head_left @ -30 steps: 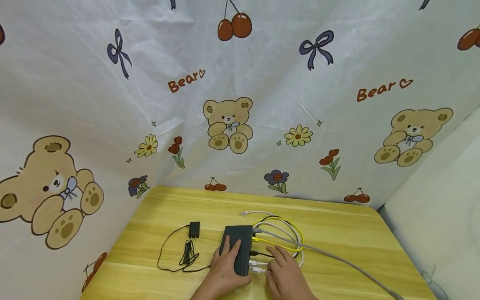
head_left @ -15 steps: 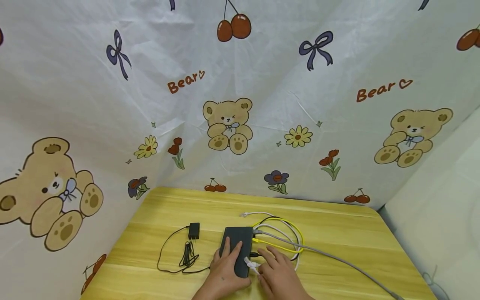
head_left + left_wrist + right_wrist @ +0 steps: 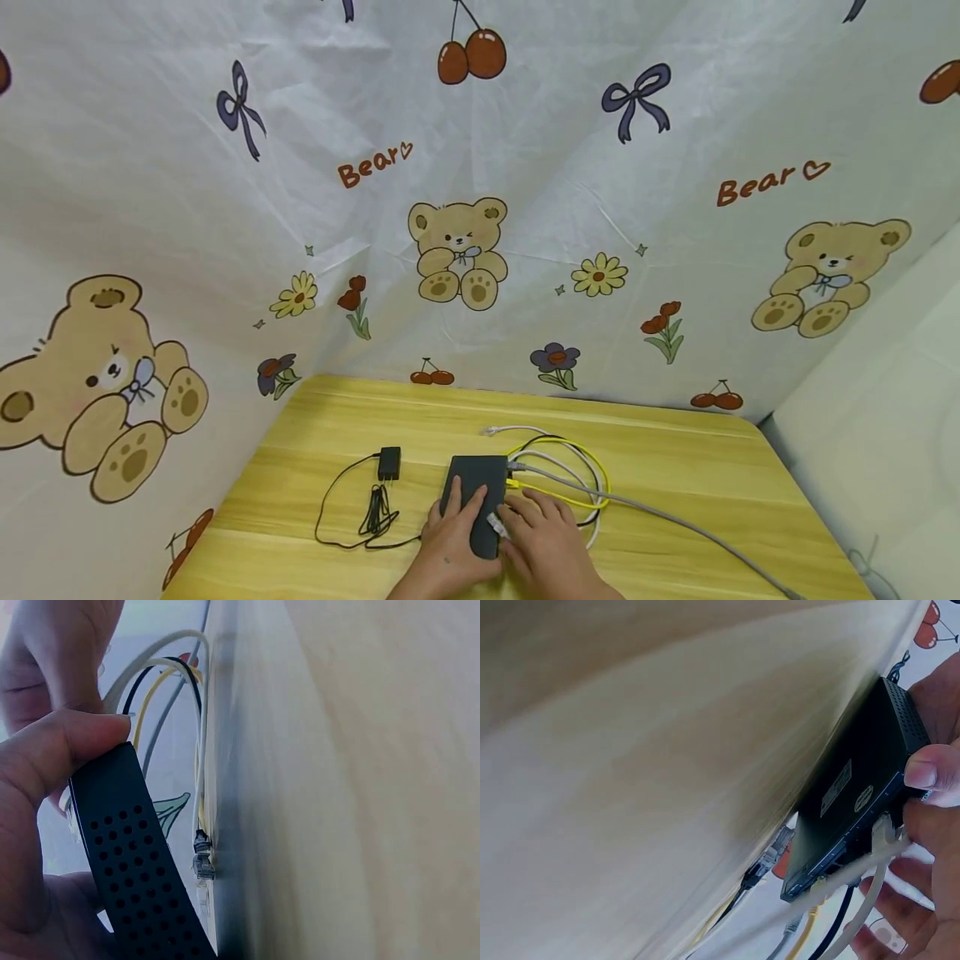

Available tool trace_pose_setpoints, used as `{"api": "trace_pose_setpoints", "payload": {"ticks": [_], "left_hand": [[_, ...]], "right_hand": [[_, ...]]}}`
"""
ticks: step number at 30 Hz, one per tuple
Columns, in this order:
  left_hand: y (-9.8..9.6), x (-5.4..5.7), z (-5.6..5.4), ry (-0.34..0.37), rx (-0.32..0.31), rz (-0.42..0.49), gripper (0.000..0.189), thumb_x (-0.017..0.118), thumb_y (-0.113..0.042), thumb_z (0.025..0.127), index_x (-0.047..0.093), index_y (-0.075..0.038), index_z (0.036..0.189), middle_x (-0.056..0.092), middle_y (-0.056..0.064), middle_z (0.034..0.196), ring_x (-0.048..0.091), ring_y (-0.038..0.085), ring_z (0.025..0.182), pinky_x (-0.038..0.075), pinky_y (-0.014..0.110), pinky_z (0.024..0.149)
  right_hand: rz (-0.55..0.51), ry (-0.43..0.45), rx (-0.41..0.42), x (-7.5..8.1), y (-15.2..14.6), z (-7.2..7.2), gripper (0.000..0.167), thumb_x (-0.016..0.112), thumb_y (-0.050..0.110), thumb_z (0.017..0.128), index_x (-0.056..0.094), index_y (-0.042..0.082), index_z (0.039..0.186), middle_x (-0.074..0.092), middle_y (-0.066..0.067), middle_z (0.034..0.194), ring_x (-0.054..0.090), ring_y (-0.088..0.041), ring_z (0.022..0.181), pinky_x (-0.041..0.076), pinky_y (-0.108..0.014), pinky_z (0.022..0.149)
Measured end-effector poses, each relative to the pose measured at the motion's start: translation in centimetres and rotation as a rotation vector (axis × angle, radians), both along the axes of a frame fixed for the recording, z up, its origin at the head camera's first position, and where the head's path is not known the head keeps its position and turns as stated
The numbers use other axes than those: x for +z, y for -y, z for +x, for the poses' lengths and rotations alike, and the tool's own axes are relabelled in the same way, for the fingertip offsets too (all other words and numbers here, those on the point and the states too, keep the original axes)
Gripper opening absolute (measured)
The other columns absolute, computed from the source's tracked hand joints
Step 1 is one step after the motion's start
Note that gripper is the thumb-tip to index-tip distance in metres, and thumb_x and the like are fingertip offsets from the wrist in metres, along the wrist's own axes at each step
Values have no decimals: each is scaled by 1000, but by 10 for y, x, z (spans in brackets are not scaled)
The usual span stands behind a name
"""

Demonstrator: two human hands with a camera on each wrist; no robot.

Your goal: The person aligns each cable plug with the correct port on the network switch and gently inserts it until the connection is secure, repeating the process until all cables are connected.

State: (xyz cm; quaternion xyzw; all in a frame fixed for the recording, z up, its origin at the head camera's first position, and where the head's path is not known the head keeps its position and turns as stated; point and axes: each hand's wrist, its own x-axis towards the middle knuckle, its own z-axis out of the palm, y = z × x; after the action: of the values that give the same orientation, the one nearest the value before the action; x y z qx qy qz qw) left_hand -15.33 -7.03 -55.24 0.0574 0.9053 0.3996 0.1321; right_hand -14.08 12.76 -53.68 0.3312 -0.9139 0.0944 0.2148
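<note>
My left hand (image 3: 453, 546) grips a small black network switch (image 3: 487, 479), fingers spread over its top and thumb at its near end. The left wrist view shows the thumb against the vented side. In the right wrist view the switch (image 3: 855, 787) has its underside label showing, tilted up from the table. My right hand (image 3: 551, 537) holds a white network cable, whose clear plug (image 3: 496, 524) sticks out over the switch's top. Its other fingertips are at the port side and hide the nearer ports. Grey (image 3: 521, 467) and yellow (image 3: 513, 484) cables are plugged in farther along.
A black power adapter (image 3: 389, 463) with its bundled cord (image 3: 377, 510) lies to the left on the wooden table (image 3: 675, 467). Looped cables (image 3: 600, 479) spread to the right, and a loose white plug (image 3: 489, 431) lies behind the switch. A patterned cloth (image 3: 525, 333) hangs behind.
The white plug, beside the switch's port side a second ago, has come up over its top in my right hand. That hand has moved left against the ports. My left hand has stayed in place.
</note>
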Motion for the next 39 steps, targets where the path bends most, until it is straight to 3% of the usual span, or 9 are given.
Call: {"api": "trace_pose_setpoints", "payload": {"ticks": [4, 10, 18, 22, 26, 32, 39], "left_hand": [[-1, 0, 0, 3, 2, 1, 102, 83, -56, 66, 39, -31, 155, 8, 20, 166, 18, 70, 134, 25, 84, 93], [-2, 0, 0, 7, 10, 9, 104, 85, -49, 64, 39, -29, 155, 9, 20, 166, 17, 69, 135, 26, 82, 94], [-2, 1, 2, 7, 15, 20, 104, 86, -50, 65, 38, -30, 155, 7, 18, 166, 15, 69, 136, 24, 83, 94], [-1, 1, 2, -16, 10, 27, 103, 86, -49, 66, 38, -29, 155, 7, 19, 166, 15, 69, 136, 23, 84, 94], [0, 2, 2, -33, 9, 27, 103, 85, -48, 65, 39, -27, 155, 8, 20, 166, 16, 68, 136, 24, 84, 93], [0, 3, 1, -33, 12, 19, 104, 84, -49, 65, 39, -27, 155, 8, 20, 166, 17, 69, 135, 25, 83, 93], [0, 2, 2, -38, 15, 30, 104, 84, -49, 64, 39, -26, 155, 9, 21, 166, 17, 70, 134, 25, 83, 93]], "right_hand": [[-38, -28, 30, -1, 2, -2, 30, 76, 33, 88, 75, 26, 118, 68, 4, 123, 59, -27, 120, 50, -54, 90], [-67, -112, 11, -2, 5, -3, 17, 77, 21, 86, 76, 18, 103, 71, 3, 114, 61, -27, 117, 49, -54, 89], [-108, -199, 50, 1, -4, -3, 7, 80, 25, 83, 76, 20, 86, 71, 3, 110, 62, -28, 115, 51, -57, 87], [-110, -229, 94, -1, -11, -2, 14, 73, 30, 90, 73, 21, 79, 72, 1, 112, 62, -31, 117, 52, -58, 85], [-74, -207, 112, -4, -13, -1, 18, 68, 33, 95, 69, 23, 80, 69, -2, 121, 59, -34, 122, 52, -60, 85], [-37, -177, 84, -7, -8, 0, 20, 83, 30, 79, 65, 23, 76, 66, -5, 127, 55, -37, 127, 50, -61, 88], [-45, -131, 41, -6, 0, 4, 22, 84, 29, 80, 64, 21, 74, 67, -8, 127, 54, -39, 127, 50, -63, 88]]}}
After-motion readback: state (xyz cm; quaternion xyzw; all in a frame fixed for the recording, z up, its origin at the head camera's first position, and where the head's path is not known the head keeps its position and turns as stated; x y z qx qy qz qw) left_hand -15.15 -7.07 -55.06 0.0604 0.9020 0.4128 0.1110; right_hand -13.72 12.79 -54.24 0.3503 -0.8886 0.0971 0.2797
